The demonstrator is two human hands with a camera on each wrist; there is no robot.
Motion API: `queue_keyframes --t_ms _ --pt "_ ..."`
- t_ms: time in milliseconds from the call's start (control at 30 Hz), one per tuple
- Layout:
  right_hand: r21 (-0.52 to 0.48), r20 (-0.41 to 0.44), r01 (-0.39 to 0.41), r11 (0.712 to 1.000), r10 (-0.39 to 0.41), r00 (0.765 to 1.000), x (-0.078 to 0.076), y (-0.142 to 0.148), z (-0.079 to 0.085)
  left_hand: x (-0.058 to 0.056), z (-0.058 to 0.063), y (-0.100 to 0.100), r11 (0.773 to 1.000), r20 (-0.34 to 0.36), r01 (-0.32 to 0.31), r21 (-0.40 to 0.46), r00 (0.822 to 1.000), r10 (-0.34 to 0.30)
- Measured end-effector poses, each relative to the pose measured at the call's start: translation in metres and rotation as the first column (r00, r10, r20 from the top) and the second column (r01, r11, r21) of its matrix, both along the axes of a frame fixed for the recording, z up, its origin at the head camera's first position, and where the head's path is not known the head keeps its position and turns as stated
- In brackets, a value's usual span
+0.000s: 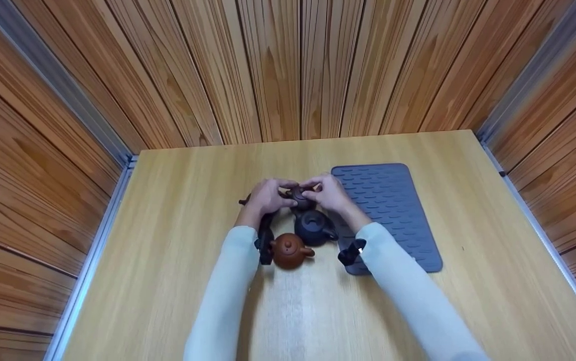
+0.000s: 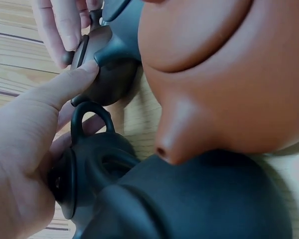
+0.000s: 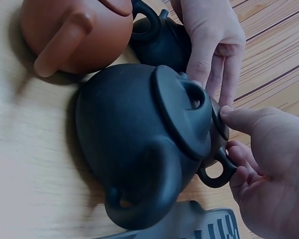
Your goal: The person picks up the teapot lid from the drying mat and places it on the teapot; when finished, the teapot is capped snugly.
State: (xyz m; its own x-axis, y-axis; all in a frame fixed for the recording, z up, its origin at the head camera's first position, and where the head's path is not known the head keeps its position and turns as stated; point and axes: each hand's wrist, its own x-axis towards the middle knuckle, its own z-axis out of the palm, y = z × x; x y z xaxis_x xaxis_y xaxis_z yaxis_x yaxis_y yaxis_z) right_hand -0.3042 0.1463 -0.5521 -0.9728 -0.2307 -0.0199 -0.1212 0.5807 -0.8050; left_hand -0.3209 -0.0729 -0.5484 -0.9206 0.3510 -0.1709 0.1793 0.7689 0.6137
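Observation:
A small dark brown teapot (image 1: 301,199) stands at the back of a cluster, between both hands. My left hand (image 1: 268,195) holds its left side, the thumb on the body in the left wrist view. My right hand (image 3: 284,159) grips the other side, thumb at the lid's edge and fingers curled beside the loop handle. Close in front stands a larger black teapot (image 3: 124,119), lid on. An orange-brown clay teapot (image 1: 289,251) sits nearest me. More black teapots, one small (image 2: 99,154) and one larger (image 2: 214,194), stand by my left hand and wrist, partly hidden in the head view.
A grey textured mat (image 1: 388,215) lies on the wooden table (image 1: 167,250), right of the teapots, with my right forearm over it. Wood-plank walls (image 1: 278,70) rise behind and at both sides. Black wrist devices (image 1: 352,252) sit close to the teapots and mat.

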Motion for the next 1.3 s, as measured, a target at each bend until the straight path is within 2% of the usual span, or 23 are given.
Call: queue_keyframes --t_ms 167,333,467,667,967,1167,1300 --pt "-0.044 0.039 -0.024 0.999 0.025 0.999 0.001 0.004 0.004 0.003 0.0 0.0 1.0 -0.053 0.009 -0.024 0.999 -0.011" --pt "-0.07 0.037 -0.082 0.994 0.084 0.996 0.004 0.012 0.012 0.01 0.0 -0.005 1.0 -0.086 -0.009 0.018 0.996 0.011" --pt "-0.118 0.021 -0.126 0.985 0.129 0.991 0.007 0.021 0.015 0.019 0.003 -0.015 0.995 -0.108 -0.029 0.096 0.993 0.039" --pt "-0.188 -0.002 -0.148 0.971 0.15 0.989 0.016 0.041 0.014 0.034 0.011 -0.037 0.966 -0.084 -0.035 0.256 0.995 0.059" --pt "-0.242 -0.032 -0.131 0.961 0.127 0.991 0.036 0.079 0.015 0.057 0.016 -0.071 0.935 -0.074 -0.013 0.355 0.996 0.042" --pt "-0.238 -0.042 -0.098 0.966 0.091 0.995 0.051 0.11 0.01 0.078 0.016 -0.096 0.9 -0.041 -0.068 0.43 0.995 0.095" --pt "-0.234 -0.053 -0.09 0.968 0.08 0.995 0.062 0.132 0.004 0.093 0.012 -0.119 0.895 -0.015 -0.111 0.432 0.991 0.131"
